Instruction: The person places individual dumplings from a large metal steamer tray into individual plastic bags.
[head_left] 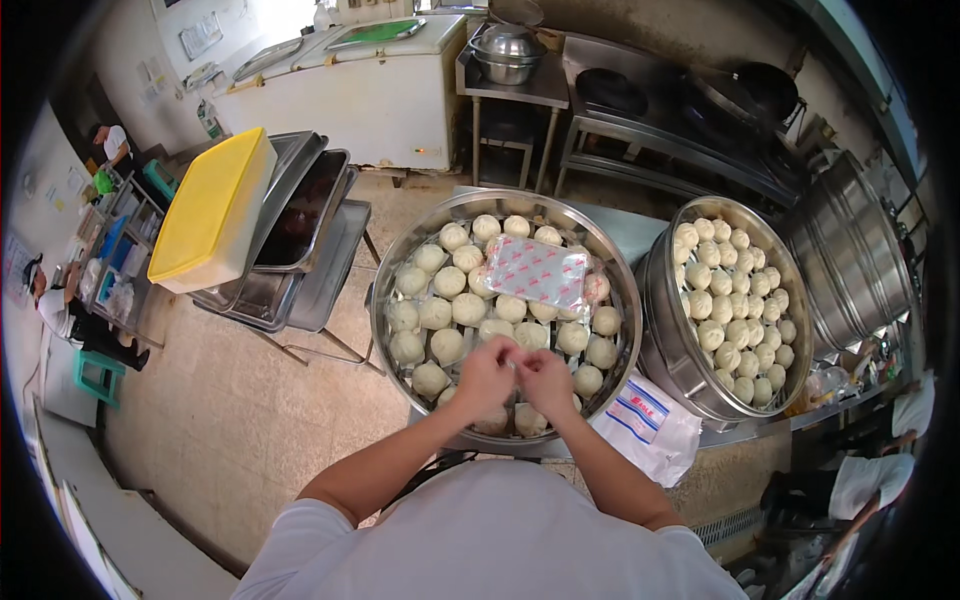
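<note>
White-shirted torso lowest. Left hand (pixel 484 377) and right hand (pixel 546 380) meet, fingers curled together, contents indiscernible, over the near rim of the round steel steamer tray (pixel 385 285) of white dough buns (pixel 467 309).

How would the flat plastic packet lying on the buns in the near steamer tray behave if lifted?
The plastic packet looks thin and sags over the buns, so probably floppy and light. Its glossy film may be slippery.
</note>
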